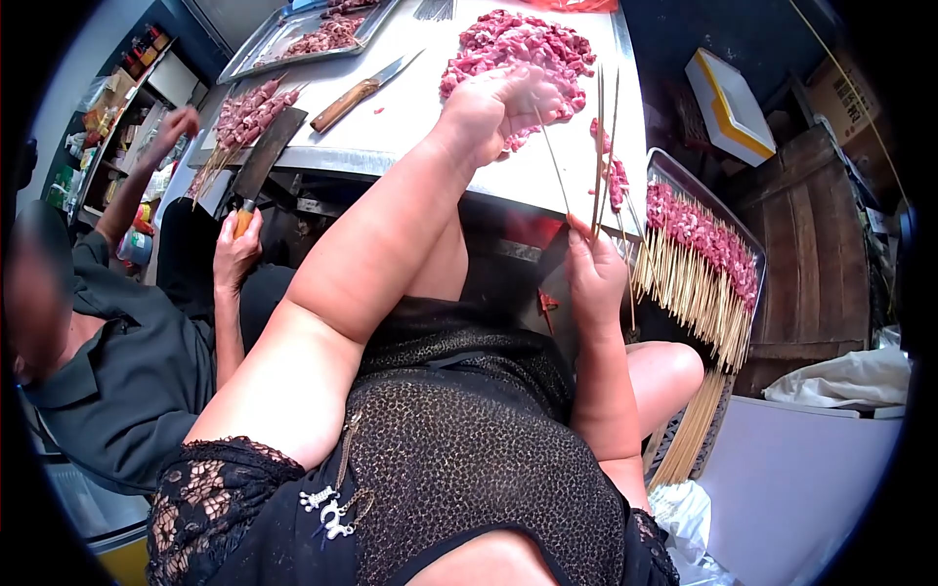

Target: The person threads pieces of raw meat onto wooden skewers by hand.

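Note:
My right hand [594,266] is closed around several thin bamboo skewers [600,146], which point up and away from me. One skewer slants left, its tip close to my left hand [503,107]. That left hand reaches over the heap of raw cut meat [518,44] on the white table, its fingers apart and slightly blurred. Whether a small piece of meat lies against its fingers is hard to see. Just beyond the upright skewers, pieces of meat [617,184] are at the table's right edge.
Finished meat skewers fill a metal tray [757,244] at right, above bare bamboo sticks [692,430]. A wooden-handled knife [350,101] lies on the table [410,117]. At left, a co-worker's hand [237,244] grips a cleaver [264,161] beside more skewered meat [252,115].

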Action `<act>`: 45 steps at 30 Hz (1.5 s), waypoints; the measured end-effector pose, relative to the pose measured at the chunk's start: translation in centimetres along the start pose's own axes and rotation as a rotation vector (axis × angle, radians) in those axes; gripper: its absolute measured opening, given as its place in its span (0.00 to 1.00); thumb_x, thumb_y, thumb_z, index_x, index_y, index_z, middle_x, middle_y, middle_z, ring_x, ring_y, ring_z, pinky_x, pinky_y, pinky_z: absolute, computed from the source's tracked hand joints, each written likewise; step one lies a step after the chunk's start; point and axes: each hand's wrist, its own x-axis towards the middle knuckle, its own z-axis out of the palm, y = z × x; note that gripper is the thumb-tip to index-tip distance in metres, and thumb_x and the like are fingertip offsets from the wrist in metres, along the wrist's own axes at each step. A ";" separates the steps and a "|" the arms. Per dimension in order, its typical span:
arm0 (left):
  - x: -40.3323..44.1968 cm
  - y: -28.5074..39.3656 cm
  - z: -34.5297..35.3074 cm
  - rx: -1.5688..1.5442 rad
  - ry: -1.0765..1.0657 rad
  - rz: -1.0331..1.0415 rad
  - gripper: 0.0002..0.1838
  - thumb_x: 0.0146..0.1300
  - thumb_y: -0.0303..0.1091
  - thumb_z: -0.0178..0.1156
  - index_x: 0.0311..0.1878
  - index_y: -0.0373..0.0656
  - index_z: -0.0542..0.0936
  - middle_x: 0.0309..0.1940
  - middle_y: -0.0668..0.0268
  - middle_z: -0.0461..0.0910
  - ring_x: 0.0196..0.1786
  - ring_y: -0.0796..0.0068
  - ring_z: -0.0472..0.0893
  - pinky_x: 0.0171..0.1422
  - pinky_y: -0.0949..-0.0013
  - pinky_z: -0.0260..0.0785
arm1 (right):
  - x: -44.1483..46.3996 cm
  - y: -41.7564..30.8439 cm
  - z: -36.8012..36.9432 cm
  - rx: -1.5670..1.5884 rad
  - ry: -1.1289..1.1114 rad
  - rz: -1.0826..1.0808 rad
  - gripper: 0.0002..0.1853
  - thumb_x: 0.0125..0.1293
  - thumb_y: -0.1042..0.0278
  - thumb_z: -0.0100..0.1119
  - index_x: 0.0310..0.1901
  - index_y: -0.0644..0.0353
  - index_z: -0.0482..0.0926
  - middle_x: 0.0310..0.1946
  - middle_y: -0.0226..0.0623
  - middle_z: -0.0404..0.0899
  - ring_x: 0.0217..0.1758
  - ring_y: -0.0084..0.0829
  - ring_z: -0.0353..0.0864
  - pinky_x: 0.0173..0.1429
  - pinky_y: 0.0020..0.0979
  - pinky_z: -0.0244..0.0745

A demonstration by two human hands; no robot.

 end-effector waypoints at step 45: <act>2.0 1.4 -1.9 0.785 0.043 0.208 0.13 0.59 0.36 0.61 0.44 0.40 0.81 0.31 0.67 0.82 0.33 0.80 0.79 0.36 0.75 0.72 | 1.6 -1.9 1.4 0.374 -0.042 0.056 0.14 0.69 0.73 0.47 0.55 0.64 0.71 0.18 0.18 0.60 0.15 0.09 0.54 0.17 0.13 0.50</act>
